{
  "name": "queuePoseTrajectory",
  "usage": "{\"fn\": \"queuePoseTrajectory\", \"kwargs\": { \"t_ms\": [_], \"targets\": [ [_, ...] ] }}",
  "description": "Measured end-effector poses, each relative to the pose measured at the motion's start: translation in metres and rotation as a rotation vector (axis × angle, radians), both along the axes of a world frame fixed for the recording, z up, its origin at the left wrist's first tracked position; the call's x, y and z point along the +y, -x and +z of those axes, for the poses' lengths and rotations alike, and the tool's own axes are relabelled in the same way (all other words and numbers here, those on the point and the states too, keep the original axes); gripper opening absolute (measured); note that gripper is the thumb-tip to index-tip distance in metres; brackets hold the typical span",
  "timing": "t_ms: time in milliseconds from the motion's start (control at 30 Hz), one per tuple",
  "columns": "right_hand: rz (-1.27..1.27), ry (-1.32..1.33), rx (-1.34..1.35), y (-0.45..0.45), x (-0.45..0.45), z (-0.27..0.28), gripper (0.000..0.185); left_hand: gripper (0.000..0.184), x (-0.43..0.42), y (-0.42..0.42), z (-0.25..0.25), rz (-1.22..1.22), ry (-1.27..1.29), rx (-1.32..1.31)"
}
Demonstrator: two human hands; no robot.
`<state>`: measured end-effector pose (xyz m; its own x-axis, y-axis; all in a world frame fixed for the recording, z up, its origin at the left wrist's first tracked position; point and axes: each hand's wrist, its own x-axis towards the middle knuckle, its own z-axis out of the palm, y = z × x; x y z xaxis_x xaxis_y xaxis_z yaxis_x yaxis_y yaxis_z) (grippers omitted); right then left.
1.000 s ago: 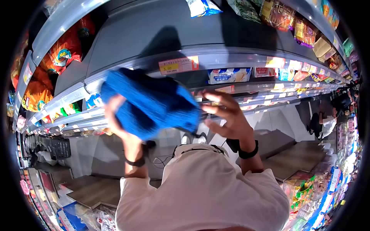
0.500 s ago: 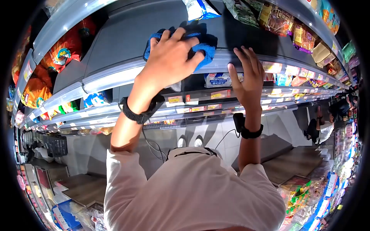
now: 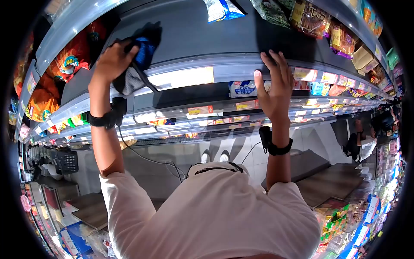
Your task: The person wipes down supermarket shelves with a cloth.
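On the left, my left hand (image 3: 113, 62) holds a blue cloth (image 3: 145, 51) against the dark grey shelf (image 3: 194, 36). Its fingers curl at the cloth's left side, and a dark grey part (image 3: 129, 81) of the bundle hangs over the shelf's front edge. Farther right, my right hand (image 3: 276, 84) is open with fingers stretched upward at the price rail (image 3: 235, 64); whether it presses on the rail I cannot tell. Below its thumb a wafer biscuit pack (image 3: 243, 89) lies on the lower shelf.
Red snack bags (image 3: 71, 56) and orange bags (image 3: 43, 101) fill the left end. A white-and-blue packet (image 3: 222, 11) lies at the back, and brown food packs (image 3: 308, 19) stand at right. Behind are a black basket (image 3: 64, 161) and another person (image 3: 364, 144).
My left hand has slid left along the shelf with the blue cloth, uncovering the middle of the shelf and its price rail. The right hand stays nearly in place.
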<state>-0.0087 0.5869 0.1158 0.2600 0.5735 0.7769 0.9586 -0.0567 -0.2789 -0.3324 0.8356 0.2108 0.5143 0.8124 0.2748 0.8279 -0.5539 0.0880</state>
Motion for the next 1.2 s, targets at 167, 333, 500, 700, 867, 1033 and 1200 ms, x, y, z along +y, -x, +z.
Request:
{"fn": "queuePoseTrajectory", "kwargs": {
  "t_ms": [167, 333, 500, 700, 867, 1033, 1200],
  "targets": [
    [0.035, -0.034, 0.01, -0.003, 0.003, -0.008, 0.04, 0.047, 0.0, 0.007, -0.003, 0.163, -0.262, -0.027],
    [0.082, -0.068, 0.001, -0.008, 0.007, -0.019, 0.039, 0.039, -0.091, 0.008, 0.005, -0.158, -0.492, -0.73],
    [0.006, -0.061, -0.11, -0.008, 0.005, -0.02, 0.037, 0.017, -0.179, -0.006, -0.068, -0.614, -0.433, -0.648],
    [0.085, -0.026, -0.099, -0.008, 0.004, -0.015, 0.042, 0.023, -0.133, -0.028, -0.176, -0.175, 0.159, -0.518],
    [0.034, 0.083, 0.05, 0.004, -0.009, 0.001, 0.043, 0.038, -0.066, -0.017, -0.203, 0.175, 0.057, -0.45],
    [0.284, -0.314, 0.02, -0.019, -0.007, -0.049, 0.035, 0.038, -0.055, -0.048, -0.205, 0.094, 0.089, -0.611],
    [0.18, -0.124, 0.054, -0.006, -0.036, -0.113, 0.034, 0.041, -0.086, -0.093, -0.218, -0.116, 0.294, -0.191]
  ]
}}
